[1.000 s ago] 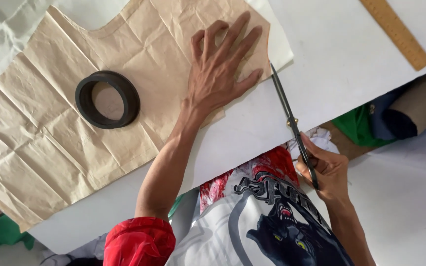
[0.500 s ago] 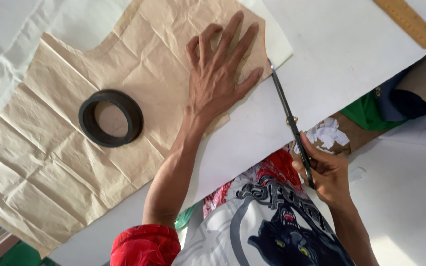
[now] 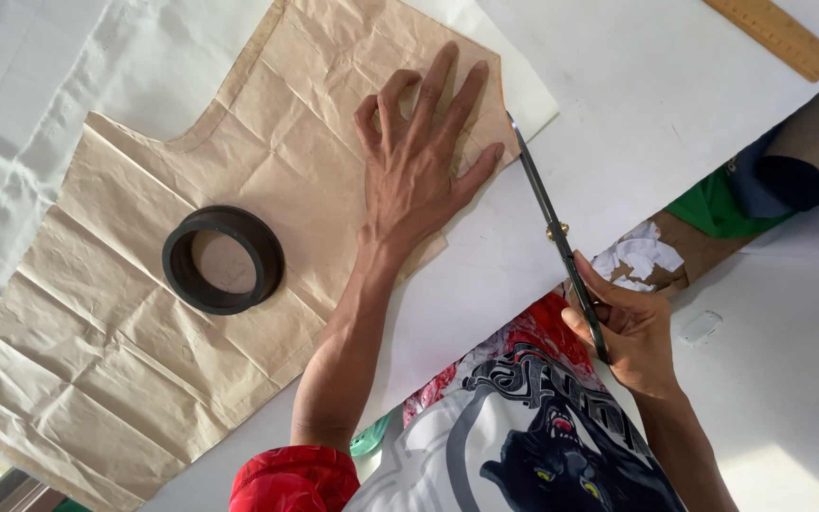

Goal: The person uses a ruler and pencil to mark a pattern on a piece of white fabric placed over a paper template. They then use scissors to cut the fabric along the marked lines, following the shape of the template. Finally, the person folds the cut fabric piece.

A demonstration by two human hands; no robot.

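The right hand [image 3: 632, 332] has its grip closed around the handles of the scissors [image 3: 556, 232], blades pointing to 11 o'clock along the edge of the brown paper pattern [image 3: 144, 313]. The left hand [image 3: 419, 175] presses flat, fingers spread, on that pattern, holding nothing. A black ring [image 3: 223, 259] lies at its 8 o'clock on the white surface [image 3: 637, 114].

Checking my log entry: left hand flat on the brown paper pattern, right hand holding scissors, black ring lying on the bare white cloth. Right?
Not quite. The head view shows the black ring lying on the brown paper pattern, not on the white cloth. Left hand and right hand with scissors are as logged.
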